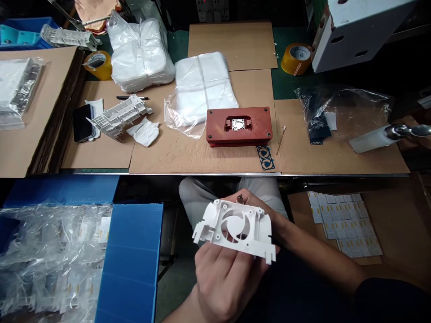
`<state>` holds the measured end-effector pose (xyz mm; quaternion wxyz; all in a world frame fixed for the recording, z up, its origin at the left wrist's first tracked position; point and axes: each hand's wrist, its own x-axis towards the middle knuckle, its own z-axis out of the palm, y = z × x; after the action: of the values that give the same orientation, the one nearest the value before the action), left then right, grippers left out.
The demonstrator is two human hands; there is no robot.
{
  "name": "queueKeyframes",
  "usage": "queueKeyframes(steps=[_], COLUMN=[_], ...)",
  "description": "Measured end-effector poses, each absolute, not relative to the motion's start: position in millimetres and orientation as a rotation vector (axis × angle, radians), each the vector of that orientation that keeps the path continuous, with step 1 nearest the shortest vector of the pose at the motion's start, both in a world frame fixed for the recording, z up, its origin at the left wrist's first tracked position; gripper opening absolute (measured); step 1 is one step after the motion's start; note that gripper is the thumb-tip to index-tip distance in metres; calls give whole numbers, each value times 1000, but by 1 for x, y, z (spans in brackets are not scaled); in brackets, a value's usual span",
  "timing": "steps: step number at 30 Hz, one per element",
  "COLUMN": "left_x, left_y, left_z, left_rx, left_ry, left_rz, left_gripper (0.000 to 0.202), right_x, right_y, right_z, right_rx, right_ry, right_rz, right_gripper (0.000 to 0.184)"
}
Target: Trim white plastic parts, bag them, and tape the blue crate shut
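Observation:
Both my hands hold a white plastic fan housing (235,229) with a round, bladed opening and stepped tabs at its ends. My left hand (224,280) supports it from below, with the fingers spread under its lower edge. My right hand (259,208) grips its far side, and a small brownish metal piece (240,198) shows at the fingers. A red metal jig (239,126) with a central recess and a silver insert lies on the cardboard beyond. Another white plastic part (119,117) lies to its left, out of reach of both hands.
A blue corrugated bin (131,264) of plastic-bagged parts stands at lower left. Label sheets (350,224) lie on cardboard at lower right. The bench edge (215,174) runs across the view, bearing white bags (202,89), yellow tape rolls (296,58), a phone (82,123) and a white box (357,31).

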<state>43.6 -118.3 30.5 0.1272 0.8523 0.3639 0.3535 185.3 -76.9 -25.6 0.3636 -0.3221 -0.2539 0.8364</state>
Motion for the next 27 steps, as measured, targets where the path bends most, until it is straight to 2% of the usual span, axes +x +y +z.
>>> queueKeyframes(steps=[27], left_x=[45], left_y=[-118], left_z=[33], left_rx=[2487], left_ry=[1093], left_rz=[1025], left_gripper=[16], right_x=[186], right_y=[-75], right_z=[-25], right_rx=[-831], right_ry=[-749], right_rz=[2131], right_gripper=[15])
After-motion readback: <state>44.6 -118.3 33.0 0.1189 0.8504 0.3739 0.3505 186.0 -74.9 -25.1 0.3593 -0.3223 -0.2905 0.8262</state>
